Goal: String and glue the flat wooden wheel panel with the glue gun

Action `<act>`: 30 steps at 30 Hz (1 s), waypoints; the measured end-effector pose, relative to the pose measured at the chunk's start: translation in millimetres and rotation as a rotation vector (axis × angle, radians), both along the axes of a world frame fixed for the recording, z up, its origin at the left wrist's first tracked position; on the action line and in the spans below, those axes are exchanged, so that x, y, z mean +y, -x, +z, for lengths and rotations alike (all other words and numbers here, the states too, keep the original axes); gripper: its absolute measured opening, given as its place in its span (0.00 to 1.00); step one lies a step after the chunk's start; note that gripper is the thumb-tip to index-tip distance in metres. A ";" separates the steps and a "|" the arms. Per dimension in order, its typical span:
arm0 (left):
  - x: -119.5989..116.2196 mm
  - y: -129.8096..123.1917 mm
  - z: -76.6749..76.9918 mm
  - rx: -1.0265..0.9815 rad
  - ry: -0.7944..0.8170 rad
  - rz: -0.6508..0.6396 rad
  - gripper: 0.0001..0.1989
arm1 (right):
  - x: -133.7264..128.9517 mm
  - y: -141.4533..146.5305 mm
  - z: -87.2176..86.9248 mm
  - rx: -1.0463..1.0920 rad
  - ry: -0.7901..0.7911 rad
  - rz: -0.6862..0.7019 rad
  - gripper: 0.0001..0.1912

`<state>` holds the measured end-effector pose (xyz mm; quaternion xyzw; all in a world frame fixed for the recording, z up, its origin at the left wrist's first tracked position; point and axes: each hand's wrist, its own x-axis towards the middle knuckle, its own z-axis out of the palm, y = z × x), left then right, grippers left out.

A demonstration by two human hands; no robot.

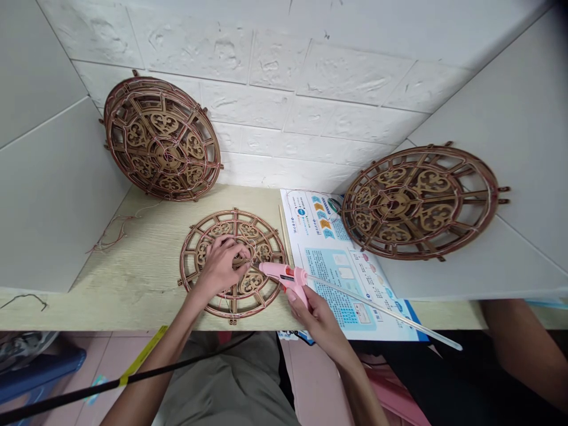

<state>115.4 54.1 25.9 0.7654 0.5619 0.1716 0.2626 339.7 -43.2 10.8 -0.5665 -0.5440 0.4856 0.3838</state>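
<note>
The right hand (313, 310) grips the pink glue gun (284, 273), its nozzle pointing left, long axis running left to right over the openwork disc (217, 305) on the table (146, 254); the left hand's (226, 263) fingers press near the disc's centre.

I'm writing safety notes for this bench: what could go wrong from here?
The fingers of the left hand are close to the nozzle of the pink glue gun; if hot, it could burn them. The long clear glue stick juts past the pale wooden table's edge, so a passing arm might knock it and jerk the nozzle.
</note>
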 end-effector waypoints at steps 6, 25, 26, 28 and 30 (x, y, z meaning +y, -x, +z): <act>-0.3 -0.4 0.6 -0.005 0.005 -0.001 0.05 | 1.4 4.1 9.5 0.019 0.047 -0.018 0.27; 1.6 2.6 -9.9 -0.065 -0.042 0.007 0.12 | -2.8 6.3 6.6 0.074 0.102 0.000 0.27; 1.6 2.4 -10.2 -0.059 -0.043 0.009 0.12 | -2.9 6.5 5.1 0.067 0.095 0.005 0.27; 1.4 2.0 -10.7 -0.051 -0.042 0.012 0.12 | -3.0 7.0 2.3 0.040 0.078 -0.010 0.27; 1.2 1.8 -10.7 -0.047 -0.041 0.012 0.12 | -3.2 7.4 0.4 0.007 0.065 -0.027 0.27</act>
